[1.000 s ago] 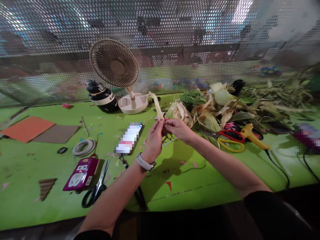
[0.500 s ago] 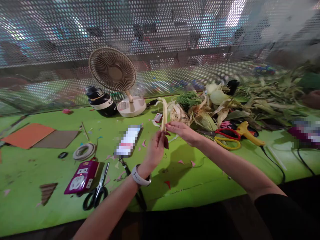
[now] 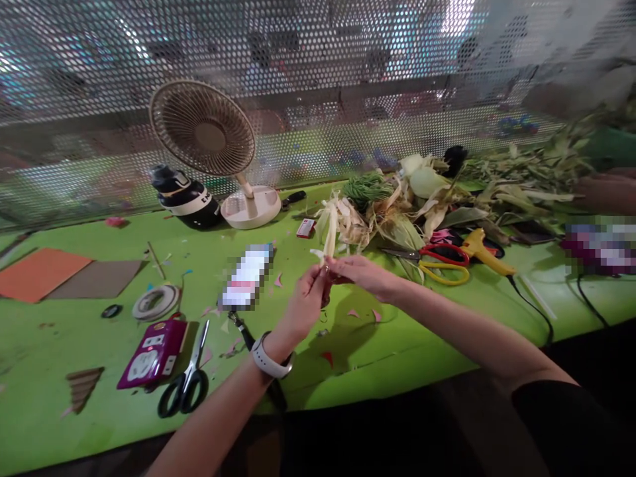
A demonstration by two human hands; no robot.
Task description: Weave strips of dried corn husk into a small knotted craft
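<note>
Pale corn husk (image 3: 330, 237) stands up from between my two hands above the green table, its upper end close to the husk pile behind. My left hand (image 3: 305, 301), with a pale watch strap at the wrist, pinches it near the lower end. Against those fingertips, my right hand (image 3: 366, 275) is closed on the same husk; the exact grip of its fingertips is partly hidden. A small whitish end pokes out just above the left thumb.
Left lie a phone (image 3: 247, 277), black-handled scissors (image 3: 191, 377), a tape roll (image 3: 155, 303) and a purple box (image 3: 153, 354). A fan (image 3: 211, 136) and bottle (image 3: 191, 205) stand behind. Right are a husk heap (image 3: 407, 225), red-yellow scissors (image 3: 444, 265) and a glue gun (image 3: 479, 248). Another person's hand (image 3: 603, 192) is far right.
My right hand's straighter fingers have curled in to meet the left fingertips at the husk. The husk sits lower in the hands. The whole view has shifted slightly.
</note>
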